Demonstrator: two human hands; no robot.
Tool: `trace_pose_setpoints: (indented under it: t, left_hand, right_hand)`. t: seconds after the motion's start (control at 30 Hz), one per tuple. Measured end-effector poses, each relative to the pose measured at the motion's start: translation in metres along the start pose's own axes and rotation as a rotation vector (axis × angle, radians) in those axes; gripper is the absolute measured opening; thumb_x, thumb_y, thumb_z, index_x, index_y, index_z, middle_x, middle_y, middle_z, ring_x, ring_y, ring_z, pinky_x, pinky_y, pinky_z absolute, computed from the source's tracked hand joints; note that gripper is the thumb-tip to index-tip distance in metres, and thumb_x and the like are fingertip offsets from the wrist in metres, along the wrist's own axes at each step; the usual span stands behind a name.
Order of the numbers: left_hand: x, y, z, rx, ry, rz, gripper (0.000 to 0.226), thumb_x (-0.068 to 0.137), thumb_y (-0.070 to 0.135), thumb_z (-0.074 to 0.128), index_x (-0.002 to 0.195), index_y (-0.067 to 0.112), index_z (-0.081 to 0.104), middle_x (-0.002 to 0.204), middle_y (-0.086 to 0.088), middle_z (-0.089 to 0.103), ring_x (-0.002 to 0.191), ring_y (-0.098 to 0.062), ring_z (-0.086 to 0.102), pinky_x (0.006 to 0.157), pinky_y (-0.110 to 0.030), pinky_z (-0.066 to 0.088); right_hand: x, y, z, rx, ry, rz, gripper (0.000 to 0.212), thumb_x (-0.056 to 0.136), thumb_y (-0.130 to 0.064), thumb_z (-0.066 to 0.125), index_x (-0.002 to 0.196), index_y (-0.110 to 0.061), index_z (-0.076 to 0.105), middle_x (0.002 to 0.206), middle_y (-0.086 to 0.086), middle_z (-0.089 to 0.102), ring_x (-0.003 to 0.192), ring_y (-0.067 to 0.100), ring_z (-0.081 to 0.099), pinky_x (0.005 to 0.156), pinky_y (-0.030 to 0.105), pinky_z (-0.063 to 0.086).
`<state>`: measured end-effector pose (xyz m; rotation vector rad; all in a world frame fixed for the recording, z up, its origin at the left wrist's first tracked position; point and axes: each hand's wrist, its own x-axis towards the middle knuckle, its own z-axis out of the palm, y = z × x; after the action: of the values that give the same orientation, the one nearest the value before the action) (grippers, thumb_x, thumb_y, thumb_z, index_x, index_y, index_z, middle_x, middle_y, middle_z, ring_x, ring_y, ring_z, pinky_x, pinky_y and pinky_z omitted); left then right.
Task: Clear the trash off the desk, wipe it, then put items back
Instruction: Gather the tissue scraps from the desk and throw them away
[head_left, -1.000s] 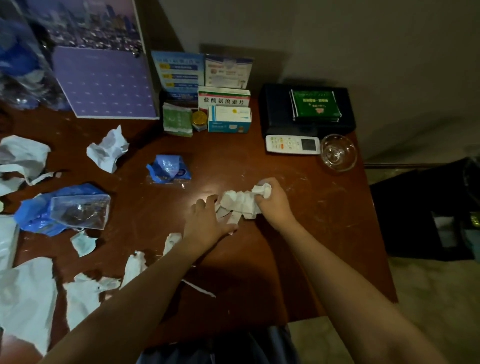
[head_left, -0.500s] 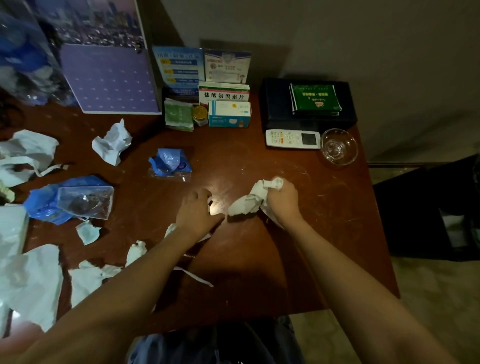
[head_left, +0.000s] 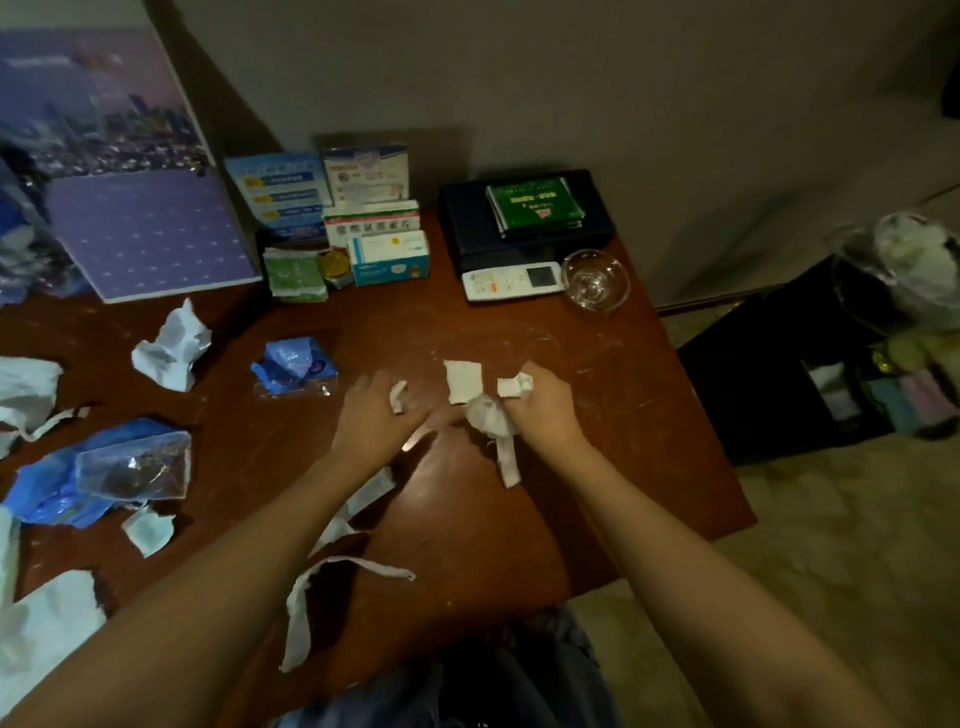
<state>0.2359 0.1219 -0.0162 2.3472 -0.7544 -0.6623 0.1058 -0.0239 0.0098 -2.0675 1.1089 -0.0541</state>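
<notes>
My right hand (head_left: 540, 402) grips a crumpled wad of white tissue (head_left: 485, 418); left hand (head_left: 371, 413) pinches a small scrap (head_left: 398, 396). On the brown wooden counter (head_left: 597, 374), a flat white paper piece (head_left: 462, 380) lies between them, nearer the right hand.

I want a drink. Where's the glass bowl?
The glass bowl sits at the desk's far right corner in the head view, right beside the white remote.
</notes>
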Motion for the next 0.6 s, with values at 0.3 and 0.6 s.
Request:
trace_pose_setpoints:
  t: [0.3, 0.6]
  left_hand:
    - [0.001, 0.124, 0.036, 0.006, 0.023, 0.253, 0.023, 0.090, 0.035, 0.059, 0.092, 0.013, 0.053, 0.092, -0.005, 0.049, 0.086, -0.017, 0.047, 0.072, -0.027, 0.032]
    - [-0.037, 0.294, 0.167, 0.072, -0.113, 0.532, 0.022, 0.093, 0.032, 0.055, 0.092, 0.011, 0.053, 0.091, -0.005, 0.048, 0.086, -0.019, 0.046, 0.070, -0.028, 0.032]
  right_hand:
    - [-0.035, 0.052, -0.110, 0.107, 0.130, 0.034, 0.015, 0.085, -0.006, 0.061, 0.086, -0.013, 0.049, 0.088, 0.002, 0.053, 0.080, 0.016, 0.051, 0.060, 0.025, 0.041]
    - [-0.095, 0.180, -0.256, 0.244, 0.255, 0.181, 0.013, 0.091, -0.012, 0.058, 0.101, -0.020, 0.053, 0.091, -0.001, 0.055, 0.073, 0.008, 0.052, 0.052, 0.017, 0.040]
